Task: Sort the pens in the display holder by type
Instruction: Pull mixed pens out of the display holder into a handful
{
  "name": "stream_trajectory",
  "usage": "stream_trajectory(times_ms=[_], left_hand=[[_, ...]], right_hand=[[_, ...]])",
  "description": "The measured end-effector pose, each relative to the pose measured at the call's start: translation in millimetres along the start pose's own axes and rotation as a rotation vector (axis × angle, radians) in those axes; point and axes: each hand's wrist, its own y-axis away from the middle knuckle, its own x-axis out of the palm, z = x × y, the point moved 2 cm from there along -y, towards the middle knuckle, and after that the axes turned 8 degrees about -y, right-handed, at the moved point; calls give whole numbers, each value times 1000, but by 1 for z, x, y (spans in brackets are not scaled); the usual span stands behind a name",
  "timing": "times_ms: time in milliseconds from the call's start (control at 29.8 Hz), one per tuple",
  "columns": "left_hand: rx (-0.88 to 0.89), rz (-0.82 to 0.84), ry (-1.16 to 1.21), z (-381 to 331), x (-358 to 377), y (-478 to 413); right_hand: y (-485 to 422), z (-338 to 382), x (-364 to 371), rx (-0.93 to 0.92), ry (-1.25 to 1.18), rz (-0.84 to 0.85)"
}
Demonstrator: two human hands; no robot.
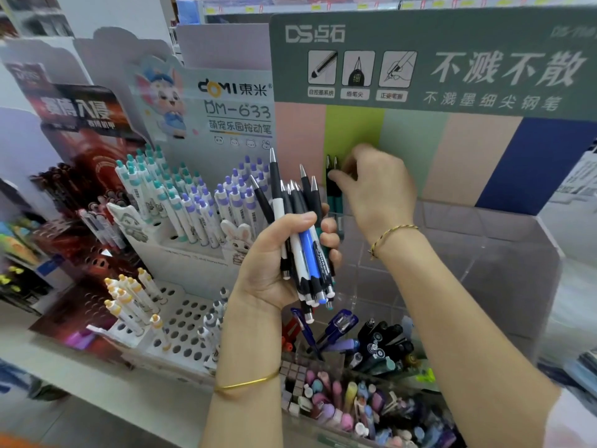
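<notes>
My left hand [277,257] grips a bundle of pens [302,240] upright, with black, white and blue barrels and silver tips pointing up. My right hand [376,189] reaches past it to the back of the clear display holder [504,253], where its fingers pinch two dark teal pens [332,185] standing in a rear compartment. The holder's front compartments hold mixed pens [371,344] and pastel-capped pens [339,399]. Behind the holder rises a green backboard [436,59] with coloured stripes.
To the left stands a white DOMI stand [193,202] with teal and purple click pens, and a perforated tray [181,324] with yellow-topped pens. A dark red pen display [74,195] is further left. The white shelf edge [97,376] runs along the front.
</notes>
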Motion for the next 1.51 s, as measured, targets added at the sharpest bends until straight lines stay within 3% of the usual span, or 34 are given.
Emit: stream_trajectory(times_ms=[101,201,268,403,604,939,1074,1141,1208,1308,1443,1510], left_hand=[[-32,15,-104,0,2,0],[-37,-2,-94,1,3,-1],[-47,-51,-103,3,3,-2],[-23,-229,-204,4,7,-4],[71,-375,-228,3,23,-6],[107,-669,-169,2,26,-8],[132,-654,-57,-1,19,-5],[140,-647,-84,0,17,-3],[153,-644,-133,0,17,-3],[138,-606,-167,1,21,-4],[113,-568,-251,2,22,-2],[99,-544,-285,2,22,0]], right_hand=[[7,7,-12,-41,-378,-6],[15,15,-19,74,-628,285],[16,14,-19,108,-627,361],[13,15,-19,43,-425,358],[13,18,-19,11,-457,310],[10,13,-19,80,-629,89],[5,9,-43,-31,-741,-304],[2,10,-53,-115,-679,-503],[-2,9,-54,-171,-577,-589],[-7,7,-38,-208,-438,-481],[-7,-1,-7,-97,-323,-177],[-3,-1,0,-84,-277,-120]])
